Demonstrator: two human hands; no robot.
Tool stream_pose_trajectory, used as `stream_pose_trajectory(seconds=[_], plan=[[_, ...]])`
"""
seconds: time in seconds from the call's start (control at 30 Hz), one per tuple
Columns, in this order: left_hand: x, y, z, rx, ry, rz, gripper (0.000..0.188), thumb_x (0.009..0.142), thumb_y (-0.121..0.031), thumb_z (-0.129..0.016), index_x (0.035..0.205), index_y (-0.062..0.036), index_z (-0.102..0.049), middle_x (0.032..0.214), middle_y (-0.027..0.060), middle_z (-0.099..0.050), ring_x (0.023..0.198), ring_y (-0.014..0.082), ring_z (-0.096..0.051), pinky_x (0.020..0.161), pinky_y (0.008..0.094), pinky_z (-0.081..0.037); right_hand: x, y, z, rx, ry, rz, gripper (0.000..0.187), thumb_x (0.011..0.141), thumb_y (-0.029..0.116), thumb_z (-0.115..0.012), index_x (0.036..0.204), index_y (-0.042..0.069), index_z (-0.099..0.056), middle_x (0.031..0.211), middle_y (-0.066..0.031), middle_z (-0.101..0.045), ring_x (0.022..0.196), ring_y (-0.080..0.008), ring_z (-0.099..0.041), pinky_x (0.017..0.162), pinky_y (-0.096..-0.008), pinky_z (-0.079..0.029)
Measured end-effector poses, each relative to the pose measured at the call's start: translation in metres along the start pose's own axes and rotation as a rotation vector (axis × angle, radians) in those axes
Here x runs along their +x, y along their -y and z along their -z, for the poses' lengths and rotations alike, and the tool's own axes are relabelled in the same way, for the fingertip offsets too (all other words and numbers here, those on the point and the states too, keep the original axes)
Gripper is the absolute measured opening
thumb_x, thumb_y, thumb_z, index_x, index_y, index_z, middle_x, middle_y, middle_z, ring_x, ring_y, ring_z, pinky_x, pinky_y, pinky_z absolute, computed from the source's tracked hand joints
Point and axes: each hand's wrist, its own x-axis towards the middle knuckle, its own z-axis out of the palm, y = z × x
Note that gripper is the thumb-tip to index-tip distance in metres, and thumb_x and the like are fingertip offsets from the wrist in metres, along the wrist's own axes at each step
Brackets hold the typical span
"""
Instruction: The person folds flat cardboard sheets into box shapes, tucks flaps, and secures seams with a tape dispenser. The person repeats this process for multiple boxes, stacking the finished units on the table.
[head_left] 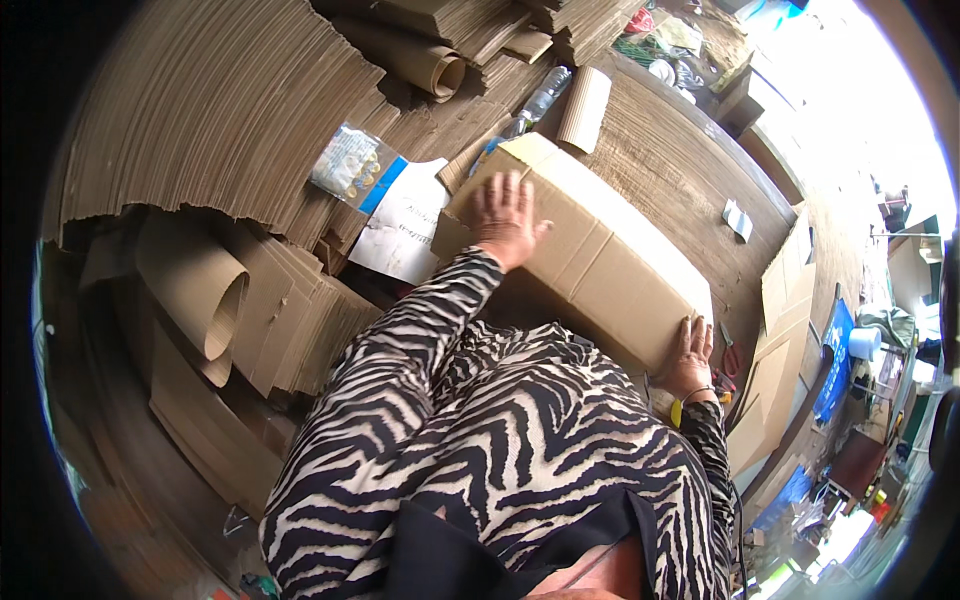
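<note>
A long brown cardboard box (590,245) lies on the wooden table in front of my body, slanting from upper left to lower right. My left hand (508,220) rests flat on its left part, fingers stretched and slightly apart. At the box's right end, my right hand (692,362) presses against the side with its fingers extended. Neither hand is wrapped round anything. The underside of the box and its near lower edge by my body are hidden.
Tall stacks of flat cardboard (220,110) fill the left. Behind the box are a plastic bottle (545,95) and a corrugated piece (584,110). White paper (402,225) lies to its left. Red-handled scissors (729,352) and cardboard sheets (778,350) are at the right.
</note>
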Motion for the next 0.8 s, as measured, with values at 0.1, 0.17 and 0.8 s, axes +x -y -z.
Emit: stream_pose_trajectory(seconds=[0.1, 0.17, 0.8], plan=[[-0.009, 0.023, -0.003, -0.01, 0.064, 0.078, 0.089, 0.085, -0.061, -0.058, 0.142, 0.0034, -0.036, 0.149, 0.0236, -0.033, 0.137, 0.0393, -0.03, 0.112, 0.0533, -0.024, -0.002, -0.001, 0.001, 0.002, 0.004, 0.0, 0.14, 0.044, 0.047, -0.091, 0.15, 0.0, -0.013, 0.153, -0.0316, -0.013, 0.143, -0.0494, -0.005, 0.119, -0.0537, -0.01], [-0.004, 0.02, 0.003, -0.174, 0.219, 0.204, 0.09, 0.083, -0.063, -0.06, 0.139, 0.0054, -0.04, 0.143, 0.0255, -0.041, 0.132, 0.0397, -0.04, 0.107, 0.0507, -0.033, -0.002, -0.003, 0.002, 0.007, -0.003, -0.007, 0.142, 0.042, 0.046, -0.092, 0.15, -0.001, -0.013, 0.152, -0.0318, -0.013, 0.143, -0.0488, -0.006, 0.119, -0.0536, -0.01], [0.08, 0.072, 0.011, -0.726, 0.883, 0.083, 0.093, 0.084, -0.046, -0.07, 0.151, -0.0032, -0.022, 0.139, 0.0241, -0.05, 0.123, 0.0327, -0.053, 0.104, 0.0379, -0.041, 0.004, -0.004, -0.004, 0.054, -0.038, -0.017, 0.144, 0.041, 0.046, -0.093, 0.151, 0.001, -0.012, 0.155, -0.0288, -0.008, 0.145, -0.0477, -0.001, 0.12, -0.0511, -0.012]])
